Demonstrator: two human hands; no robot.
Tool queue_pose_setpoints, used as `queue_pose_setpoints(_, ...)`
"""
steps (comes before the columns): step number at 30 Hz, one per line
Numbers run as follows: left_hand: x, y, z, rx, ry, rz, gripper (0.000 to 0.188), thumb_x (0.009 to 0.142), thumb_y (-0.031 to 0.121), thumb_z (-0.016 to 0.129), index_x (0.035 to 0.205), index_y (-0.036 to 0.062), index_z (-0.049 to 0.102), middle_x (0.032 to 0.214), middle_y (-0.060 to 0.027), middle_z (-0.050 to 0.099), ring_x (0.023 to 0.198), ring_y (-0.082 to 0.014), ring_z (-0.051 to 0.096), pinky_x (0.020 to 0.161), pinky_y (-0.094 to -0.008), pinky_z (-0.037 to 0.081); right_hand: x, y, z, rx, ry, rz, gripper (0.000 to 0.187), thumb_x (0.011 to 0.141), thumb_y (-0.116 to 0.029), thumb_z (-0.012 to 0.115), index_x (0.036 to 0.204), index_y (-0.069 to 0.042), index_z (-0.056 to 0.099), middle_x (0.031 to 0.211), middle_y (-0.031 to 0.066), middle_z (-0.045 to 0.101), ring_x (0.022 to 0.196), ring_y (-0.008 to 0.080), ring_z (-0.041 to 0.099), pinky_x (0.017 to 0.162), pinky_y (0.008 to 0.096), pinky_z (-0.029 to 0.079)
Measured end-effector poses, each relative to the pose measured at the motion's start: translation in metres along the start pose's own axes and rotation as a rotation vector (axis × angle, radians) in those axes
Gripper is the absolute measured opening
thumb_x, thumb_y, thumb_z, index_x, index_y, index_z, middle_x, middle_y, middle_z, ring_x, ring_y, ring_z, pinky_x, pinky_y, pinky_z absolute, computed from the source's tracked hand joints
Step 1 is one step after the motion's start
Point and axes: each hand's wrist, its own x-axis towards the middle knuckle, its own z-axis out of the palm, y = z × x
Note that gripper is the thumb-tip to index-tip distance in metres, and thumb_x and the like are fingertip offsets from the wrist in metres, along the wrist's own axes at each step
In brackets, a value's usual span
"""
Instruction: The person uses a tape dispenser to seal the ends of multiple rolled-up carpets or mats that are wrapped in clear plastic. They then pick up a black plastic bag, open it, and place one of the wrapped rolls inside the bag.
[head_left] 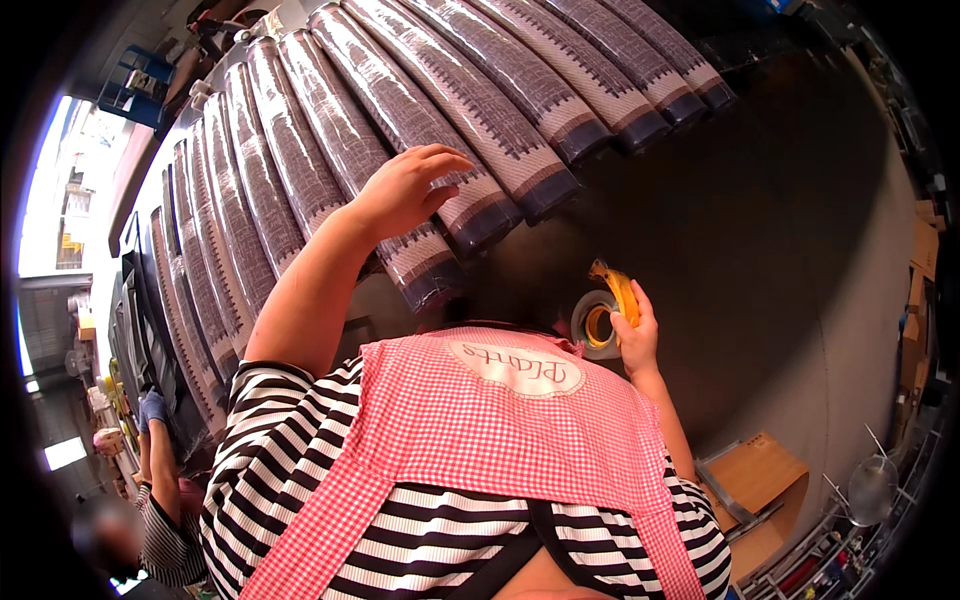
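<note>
Several long rolled mats or rugs (400, 100), brown and beige with dark ends and glossy clear film around them, lie side by side across the far and left part of the view. Over the near ends of the middle rolls is my left hand (418, 188), its fingers loosely bent and the thumb apart, holding nothing. Whether it touches the film I cannot tell. At the right, in front of my apron, my right hand (640, 330) is closed on a yellow tape dispenser (622, 294). A roll of clear tape (587, 318) sits on the dispenser.
At the lower left another person's blue-gloved hand (152, 405) is beside the leftmost rolls. An open cardboard box (762, 475) stands at my lower right, near a round fan-like object (872, 490). Dark floor (740, 260) stretches beyond the roll ends.
</note>
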Motion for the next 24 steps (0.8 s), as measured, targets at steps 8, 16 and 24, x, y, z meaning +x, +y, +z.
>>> queue_pose_setpoints(8, 0.101, 0.030, 0.051, 0.180, -0.231, 0.324, 0.066, 0.075, 0.003, 0.069, 0.139, 0.0101, 0.055, 0.137, -0.0083, 0.057, 0.131, -0.0308, 0.049, 0.112, -0.0433, 0.038, -0.009, -0.018, -0.009, -0.005, -0.015, -0.077, 0.069, 0.086, -0.003, 0.064, 0.150, 0.004, 0.037, 0.143, 0.0148, 0.052, 0.130, 0.0210, 0.053, 0.108, 0.0316, 0.043)
queue_pose_setpoints(16, 0.129, 0.059, 0.079, 0.531, -0.438, 0.494, 0.070, 0.066, 0.013, 0.074, 0.135, 0.0130, 0.059, 0.119, -0.0029, 0.060, 0.115, -0.0248, 0.051, 0.097, -0.0379, 0.038, -0.021, -0.003, -0.017, 0.081, 0.032, -0.078, 0.070, 0.085, -0.002, 0.064, 0.150, 0.003, 0.038, 0.142, 0.0135, 0.052, 0.127, 0.0202, 0.055, 0.106, 0.0311, 0.044)
queue_pose_setpoints(24, 0.098, 0.049, 0.089, 0.447, -0.058, 0.530, 0.044, 0.073, 0.022, 0.066, 0.116, 0.0121, 0.061, 0.106, -0.0036, 0.056, 0.105, -0.0237, 0.053, 0.089, -0.0385, 0.041, -0.022, 0.000, -0.031, -0.033, 0.105, -0.086, 0.070, 0.084, -0.002, 0.063, 0.149, 0.001, 0.040, 0.138, 0.0126, 0.056, 0.123, 0.0193, 0.057, 0.102, 0.0308, 0.047)
